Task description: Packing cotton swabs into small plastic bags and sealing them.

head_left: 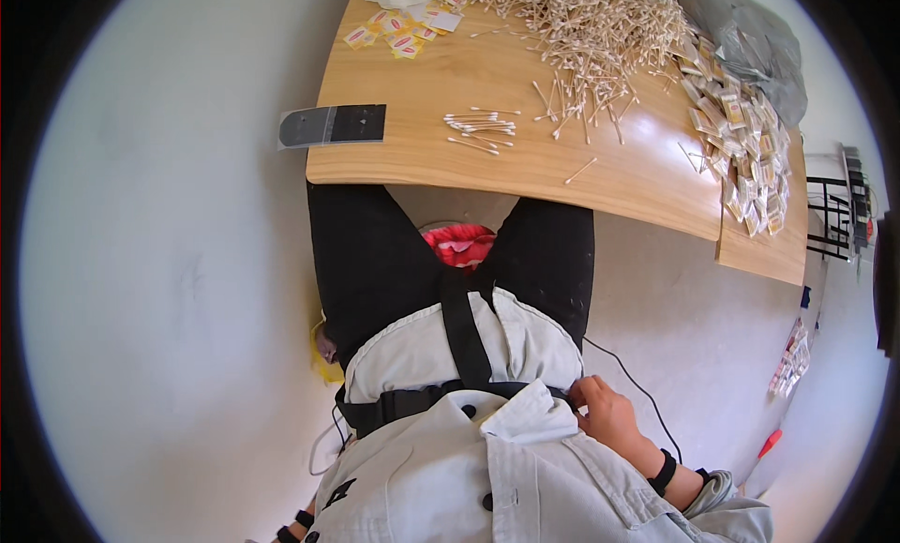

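Note:
My right hand (607,414) is at the right side of my waist, its fingers curled in against the black belt strap (403,407). The fingertips are partly hidden by the shirt, so what they pinch does not show. Of my left arm, only the wrist with black bands (295,529) shows at the lower edge; the left hand is out of sight. On the table (412,163) in front of me lies a small group of cotton swabs (480,126). A single swab (581,171) rests to its right, near the front edge.
A large heap of cotton swabs (600,37) covers the far middle. Small packets (750,158) pile up at right beside a grey plastic bag (750,37). Yellow-and-white cards (398,32) lie far left. A dark flat sleeve (333,126) overhangs the left edge. A cable (647,384) runs along the floor.

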Demonstrator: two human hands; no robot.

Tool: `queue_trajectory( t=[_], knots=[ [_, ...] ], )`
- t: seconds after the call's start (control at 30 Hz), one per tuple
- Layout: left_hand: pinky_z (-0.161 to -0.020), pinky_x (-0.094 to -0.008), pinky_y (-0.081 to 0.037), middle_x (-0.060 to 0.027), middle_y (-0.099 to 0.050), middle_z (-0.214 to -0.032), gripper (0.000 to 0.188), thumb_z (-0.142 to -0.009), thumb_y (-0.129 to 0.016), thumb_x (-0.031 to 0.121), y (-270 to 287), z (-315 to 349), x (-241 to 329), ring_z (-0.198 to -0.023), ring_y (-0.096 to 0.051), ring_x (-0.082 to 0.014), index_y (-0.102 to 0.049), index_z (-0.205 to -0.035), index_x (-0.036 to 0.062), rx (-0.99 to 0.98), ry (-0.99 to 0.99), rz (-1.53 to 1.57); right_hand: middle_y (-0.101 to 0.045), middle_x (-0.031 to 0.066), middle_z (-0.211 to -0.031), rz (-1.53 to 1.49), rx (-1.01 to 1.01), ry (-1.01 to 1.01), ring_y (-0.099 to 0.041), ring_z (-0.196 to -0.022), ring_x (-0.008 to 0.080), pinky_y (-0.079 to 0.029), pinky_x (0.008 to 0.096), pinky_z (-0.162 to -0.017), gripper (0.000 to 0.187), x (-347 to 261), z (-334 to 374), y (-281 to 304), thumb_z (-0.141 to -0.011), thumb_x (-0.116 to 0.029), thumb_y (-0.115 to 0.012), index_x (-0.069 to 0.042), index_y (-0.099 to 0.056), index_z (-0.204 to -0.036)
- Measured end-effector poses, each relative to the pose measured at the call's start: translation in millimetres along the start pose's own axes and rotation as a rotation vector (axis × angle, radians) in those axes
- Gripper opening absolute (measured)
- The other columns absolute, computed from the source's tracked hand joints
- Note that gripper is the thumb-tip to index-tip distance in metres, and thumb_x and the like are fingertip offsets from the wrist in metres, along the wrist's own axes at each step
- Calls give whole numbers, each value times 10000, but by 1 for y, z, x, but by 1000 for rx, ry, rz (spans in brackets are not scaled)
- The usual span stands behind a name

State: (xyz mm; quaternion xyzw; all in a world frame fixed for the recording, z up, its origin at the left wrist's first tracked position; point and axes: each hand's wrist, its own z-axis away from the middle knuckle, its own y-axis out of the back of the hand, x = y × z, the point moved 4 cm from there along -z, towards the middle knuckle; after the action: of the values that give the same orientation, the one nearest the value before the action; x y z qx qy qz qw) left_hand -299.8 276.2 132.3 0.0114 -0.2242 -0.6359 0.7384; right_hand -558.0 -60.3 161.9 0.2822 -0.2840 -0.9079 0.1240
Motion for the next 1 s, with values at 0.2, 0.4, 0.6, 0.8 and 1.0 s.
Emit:
queue_trajectory(
  t=[0.2, 0.4, 0.6, 0.8, 1.0],
  knots=[
    [-820, -372, -492, -123, -625, -946, 198, -826, -644, 111, 3, -4, -16, -957, -616, -283, -513, -941, 17, -9, -34, -121, -643, 219, -978, -148, -217, -147, -624, -895, 415, -496, 489, -737, 354, 81, 11, -93, -834, -288, -544, -13, -507, -1053],
    [-814, -387, -489, -132, -629, -960, 201, -836, -629, 137, 16, -3, -27, -962, -614, -302, -513, -954, 24, 1, -54, -242, -634, 274, -943, -294, -235, -214, -616, -881, 434, -495, 476, -726, 432, 103, 12, -128, -865, -330, -527, 0, -451, -1133],
    [-808, -403, -485, -141, -633, -973, 207, -846, -615, 163, 21, 1, -38, -967, -613, -322, -512, -967, 30, 20, -72, -336, -642, 224, -867, -410, -228, -13, -621, -822, 413, -498, 450, -684, 384, 79, 32, -99, -847, -304, -539, -19, -477, -1097],
    [-802, -418, -481, -150, -637, -987, 215, -856, -601, 189, 27, 6, -37, -972, -611, -342, -512, -980, 37, 28, -92, -428, -639, 198, -841, -298, -278, 47, -619, -792, 399, -492, 445, -652, 356, 70, 68, -64, -831, -296, -548, -34, -498, -1066],
    [-796, -434, -478, -159, -641, -1000, 226, -866, -586, 215, 31, 6, -33, -977, -610, -362, -512, -993, 44, 34, -110, -537, -635, 167, -810, -181, -338, 121, -618, -757, 382, -484, 439, -615, 323, 33, 45, -23, -811, -288, -558, -52, -524, -1030]
  ],
)
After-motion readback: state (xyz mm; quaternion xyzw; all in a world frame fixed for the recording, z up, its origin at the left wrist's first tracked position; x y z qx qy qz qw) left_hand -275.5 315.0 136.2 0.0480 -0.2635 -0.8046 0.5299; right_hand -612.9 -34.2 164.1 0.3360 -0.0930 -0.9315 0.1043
